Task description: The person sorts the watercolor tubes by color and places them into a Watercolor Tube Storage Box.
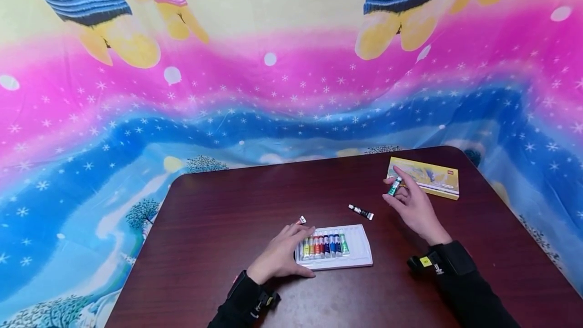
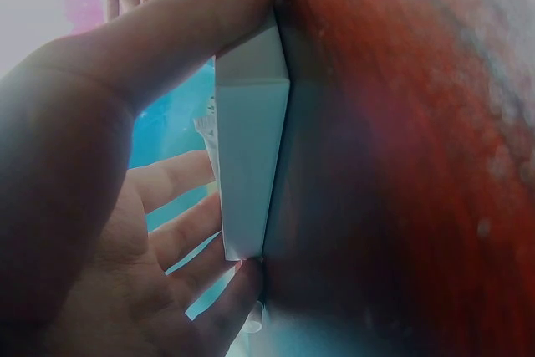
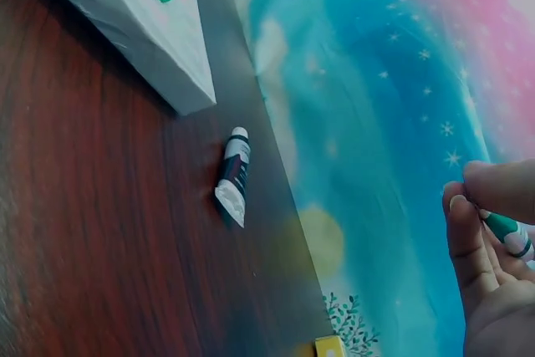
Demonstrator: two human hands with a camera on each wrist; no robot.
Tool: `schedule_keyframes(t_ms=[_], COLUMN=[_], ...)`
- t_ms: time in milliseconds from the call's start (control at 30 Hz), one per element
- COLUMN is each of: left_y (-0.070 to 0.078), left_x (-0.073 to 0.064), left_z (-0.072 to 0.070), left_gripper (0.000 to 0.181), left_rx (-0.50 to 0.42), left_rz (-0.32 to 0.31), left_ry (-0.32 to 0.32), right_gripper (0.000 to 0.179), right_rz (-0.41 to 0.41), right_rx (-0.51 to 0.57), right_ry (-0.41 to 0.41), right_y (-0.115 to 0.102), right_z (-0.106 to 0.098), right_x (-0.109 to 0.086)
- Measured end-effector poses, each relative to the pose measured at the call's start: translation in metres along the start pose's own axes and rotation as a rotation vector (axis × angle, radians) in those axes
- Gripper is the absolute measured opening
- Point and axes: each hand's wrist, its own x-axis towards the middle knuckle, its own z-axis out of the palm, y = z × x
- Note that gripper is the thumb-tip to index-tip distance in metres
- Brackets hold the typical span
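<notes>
at the left, your left hand rests at the left end of the white tray, fingers spread and only loosely bent, the thumb along the near edge; the left wrist view shows the fingertips against the tray's far side, and it has nothing lifted. a black strap circles that wrist. just past your fingers lies a red tube with a white cap, partly hidden behind them. the tray sits flat on the dark reddish table, and in it a row of paint tubes runs side by side from yellow through orange, red and dark shades to blue, with green at the right end. farther right, beyond the tray and apart from it, a black tube lies on the table, its white cap toward the left. then comes your right hand, raised above the table, pinching a small green tube between thumb and fingertips. behind that hand, near the table's far right corner, a yellow box lies flat. a patterned cloth in blue, pink and cream hangs behind everything.
</notes>
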Motion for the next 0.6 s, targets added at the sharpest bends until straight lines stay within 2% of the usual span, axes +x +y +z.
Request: schedule_keyframes(t_ms=[133,367,500,600], left_y=[0.000,0.001,0.001,0.001], left_x=[0.000,-0.002,-0.001,-0.001], left_z=[0.000,0.000,-0.001,-0.002], left_gripper=[0.107,0.108,0.108,0.108], left_rx=[-0.001,-0.001,-0.002,-0.006], left_rz=[0.003,0.002,0.000,-0.002], left_ry=[0.004,0.009,0.001,-0.006], right_gripper=[0.080,0.078,0.079,0.080], right_rz=[-0.032,-0.003,0.000,0.009], right_rx=[-0.018,-0.039,-0.074,-0.078], right_ry=[-0.029,-0.038,-0.097,-0.171], right_y=[0.000,-0.003,-0.005,-0.009], right_z=[0.002,0.004,0.010,0.022], right_x=[0.000,-0.001,-0.004,-0.008])
